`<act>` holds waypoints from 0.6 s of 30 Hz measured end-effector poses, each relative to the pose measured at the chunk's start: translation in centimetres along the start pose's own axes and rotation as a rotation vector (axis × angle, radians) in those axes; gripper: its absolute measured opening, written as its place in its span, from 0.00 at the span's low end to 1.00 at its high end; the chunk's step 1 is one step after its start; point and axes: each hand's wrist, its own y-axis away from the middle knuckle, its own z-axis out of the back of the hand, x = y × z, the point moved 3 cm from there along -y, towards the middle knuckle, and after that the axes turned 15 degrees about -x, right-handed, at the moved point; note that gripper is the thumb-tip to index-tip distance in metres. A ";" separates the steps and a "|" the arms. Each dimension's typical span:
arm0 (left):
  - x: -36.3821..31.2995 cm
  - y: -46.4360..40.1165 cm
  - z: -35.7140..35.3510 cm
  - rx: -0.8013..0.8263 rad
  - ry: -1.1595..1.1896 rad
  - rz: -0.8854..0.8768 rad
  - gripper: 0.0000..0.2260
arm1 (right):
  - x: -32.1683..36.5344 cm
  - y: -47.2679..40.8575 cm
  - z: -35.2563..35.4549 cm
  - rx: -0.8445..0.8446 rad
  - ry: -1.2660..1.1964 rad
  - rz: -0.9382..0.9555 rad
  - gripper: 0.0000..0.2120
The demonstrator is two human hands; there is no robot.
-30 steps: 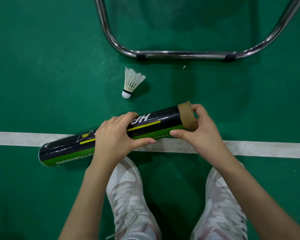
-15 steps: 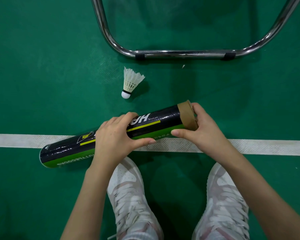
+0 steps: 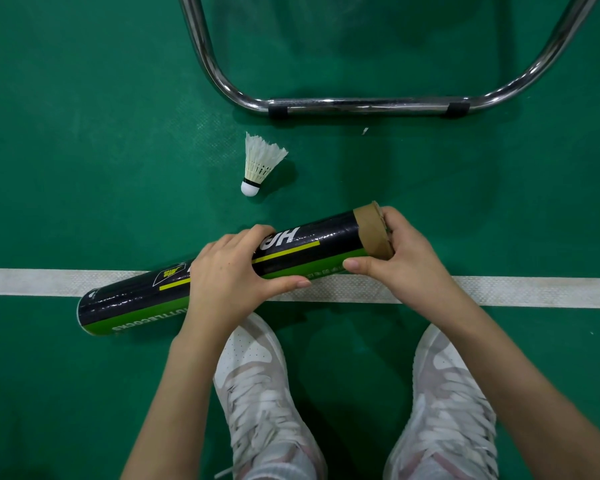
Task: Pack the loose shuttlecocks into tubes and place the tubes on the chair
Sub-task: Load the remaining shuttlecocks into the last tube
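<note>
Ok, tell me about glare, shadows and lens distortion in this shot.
Head view: glare streaks the glossy tube and the chrome chair frame; the shuttlecock throws a soft shadow to its right; wide-angle distortion slightly bends the white floor line; everything looks sharp.

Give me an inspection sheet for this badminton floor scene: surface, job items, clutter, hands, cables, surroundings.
Surface: green textured court floor crossed by a white painted line.
Job's things: long black-and-green cardboard shuttlecock tube held off the floor, tilted, its brown-taped end up and to the right; one loose white feather shuttlecock on the floor beyond it, cork toward the person.
Clutter: a small white fleck near the chair frame.
Hands: left hand grips the tube's middle; right hand grips the taped end.
Cables: nothing seen.
Surroundings: chrome tubular chair base with black pads; two white laced sneakers below.
</note>
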 end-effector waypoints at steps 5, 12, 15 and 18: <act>0.7 0.0 -0.2 -0.001 -0.026 0.020 0.36 | -0.1 -0.8 -0.6 0.049 -0.013 -0.007 0.20; 2.5 -0.2 0.2 0.032 -0.073 0.150 0.35 | 1.4 -3.1 -0.5 0.128 -0.033 0.018 0.15; 3.5 -0.1 0.3 0.023 -0.088 0.199 0.37 | 2.2 -4.6 -1.0 0.194 -0.005 0.031 0.14; 4.6 -0.1 0.7 -0.009 -0.062 0.243 0.36 | 3.1 -5.8 -1.9 0.234 0.041 0.086 0.15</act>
